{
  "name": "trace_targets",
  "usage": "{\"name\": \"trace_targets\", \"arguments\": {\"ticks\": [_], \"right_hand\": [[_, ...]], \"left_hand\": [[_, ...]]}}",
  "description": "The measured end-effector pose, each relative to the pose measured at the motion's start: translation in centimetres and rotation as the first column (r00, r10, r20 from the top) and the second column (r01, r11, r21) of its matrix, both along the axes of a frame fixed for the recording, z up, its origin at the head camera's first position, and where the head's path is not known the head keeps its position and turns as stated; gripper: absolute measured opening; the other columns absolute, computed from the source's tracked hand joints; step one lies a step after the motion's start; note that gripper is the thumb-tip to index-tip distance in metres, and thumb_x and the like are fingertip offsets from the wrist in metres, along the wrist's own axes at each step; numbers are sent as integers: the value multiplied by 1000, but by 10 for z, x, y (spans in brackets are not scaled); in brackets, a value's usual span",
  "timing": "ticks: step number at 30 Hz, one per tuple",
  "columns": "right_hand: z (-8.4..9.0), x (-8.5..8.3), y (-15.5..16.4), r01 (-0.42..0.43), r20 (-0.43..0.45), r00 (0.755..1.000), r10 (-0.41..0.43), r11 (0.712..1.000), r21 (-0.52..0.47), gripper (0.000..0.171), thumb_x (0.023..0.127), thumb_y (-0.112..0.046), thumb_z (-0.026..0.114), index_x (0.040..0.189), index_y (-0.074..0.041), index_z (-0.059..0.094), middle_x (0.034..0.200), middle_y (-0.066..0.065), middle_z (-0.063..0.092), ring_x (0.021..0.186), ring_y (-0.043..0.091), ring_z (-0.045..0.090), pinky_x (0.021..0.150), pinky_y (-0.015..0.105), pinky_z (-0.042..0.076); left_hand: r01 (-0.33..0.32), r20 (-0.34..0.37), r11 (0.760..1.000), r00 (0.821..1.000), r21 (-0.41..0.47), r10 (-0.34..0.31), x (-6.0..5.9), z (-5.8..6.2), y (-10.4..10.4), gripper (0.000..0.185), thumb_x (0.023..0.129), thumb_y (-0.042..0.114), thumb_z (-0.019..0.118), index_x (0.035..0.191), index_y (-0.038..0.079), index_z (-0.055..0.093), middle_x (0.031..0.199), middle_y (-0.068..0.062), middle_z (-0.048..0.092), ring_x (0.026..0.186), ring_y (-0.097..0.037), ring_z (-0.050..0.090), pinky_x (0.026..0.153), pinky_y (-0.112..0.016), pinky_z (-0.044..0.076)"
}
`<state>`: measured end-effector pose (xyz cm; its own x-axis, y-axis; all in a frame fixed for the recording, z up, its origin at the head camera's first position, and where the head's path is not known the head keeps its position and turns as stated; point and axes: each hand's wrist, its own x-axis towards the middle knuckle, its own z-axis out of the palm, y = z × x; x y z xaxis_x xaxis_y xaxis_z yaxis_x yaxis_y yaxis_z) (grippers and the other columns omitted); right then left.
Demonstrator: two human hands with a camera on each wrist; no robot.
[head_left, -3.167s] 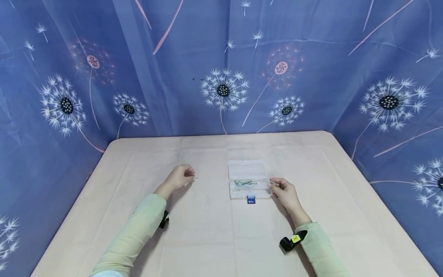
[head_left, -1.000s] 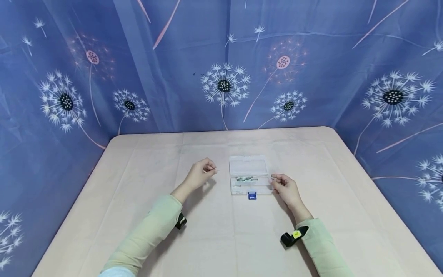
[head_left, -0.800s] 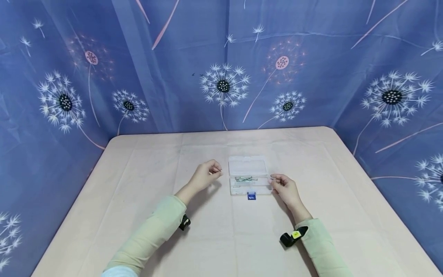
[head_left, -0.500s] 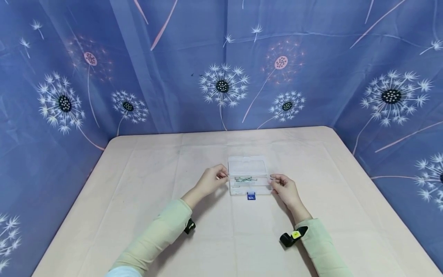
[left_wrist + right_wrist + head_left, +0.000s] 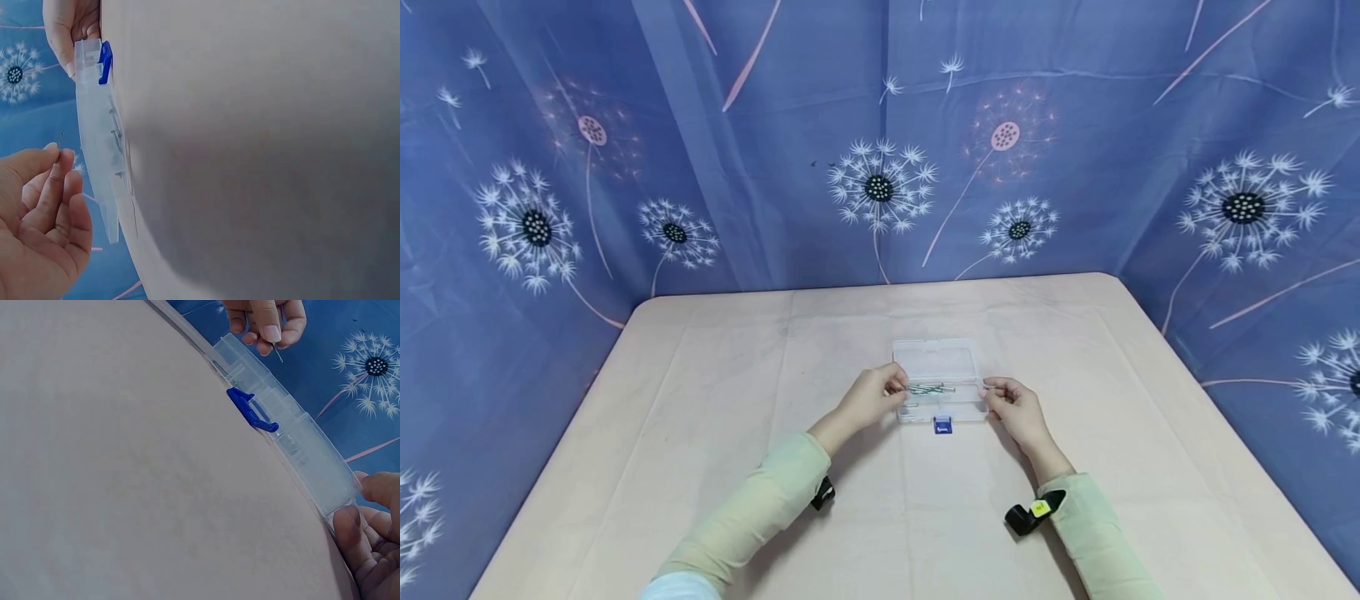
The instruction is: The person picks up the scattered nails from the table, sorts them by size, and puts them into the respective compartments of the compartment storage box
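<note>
Head view: a clear plastic box (image 5: 938, 386) with a blue latch lies open mid-table (image 5: 700, 400), thin metal pins inside; left wrist view: left hand (image 5: 37, 212) pinches a thin pin (image 5: 60, 140); right wrist view: right hand (image 5: 375, 550) grips the box's end

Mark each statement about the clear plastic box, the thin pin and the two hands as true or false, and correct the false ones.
1. The clear plastic box lies open on the table, lid folded back. True.
2. The left hand pinches a thin metal pin at the box's left end. True.
3. The box's latch is red. False: it is blue.
4. The right hand lies flat in the middle of the table, far from the box. False: its fingers touch the box's right end.
5. Several thin pins lie inside the box. True.
</note>
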<state>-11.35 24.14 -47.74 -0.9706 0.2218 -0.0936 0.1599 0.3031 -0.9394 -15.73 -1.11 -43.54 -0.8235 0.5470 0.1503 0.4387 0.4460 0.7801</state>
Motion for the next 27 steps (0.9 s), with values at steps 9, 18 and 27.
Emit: {"name": "trace_targets", "arguments": {"ticks": [9, 18, 27], "right_hand": [[0, -1, -3, -8, -1, 1000, 8, 1000, -11, 29, 91, -6, 59, 117, 7, 57, 88, 5, 58, 67, 3, 52, 60, 14, 49], [0, -5, -7, -40, 0, 999, 40, 999, 4, 29, 91, -6, 58, 118, 7, 57, 87, 5, 58, 66, 3, 52, 59, 14, 49], [-2, -15, -9, -63, 13, 998, 63, 998, -13, 30, 92, -6, 57, 118, 7, 56, 86, 3, 58, 64, 3, 53, 59, 15, 49]], "left_hand": [[-2, 4, 1000, 1000, -15, 2, 2, 1, 2, 6, 86, 2, 63, 92, 3, 61, 88, -8, 68, 82, -17, 61, 75, -22, 50], [-88, -4, 996, 996, -16, 88, 3, 2, -18, 4, 90, 9, 61, 91, 5, 62, 86, -6, 66, 78, -14, 59, 73, -22, 50], [-239, 21, 971, 971, 22, 238, 2, 2, -47, 5, 89, 10, 64, 90, 5, 63, 85, -6, 67, 76, -15, 59, 72, -25, 50]]}}
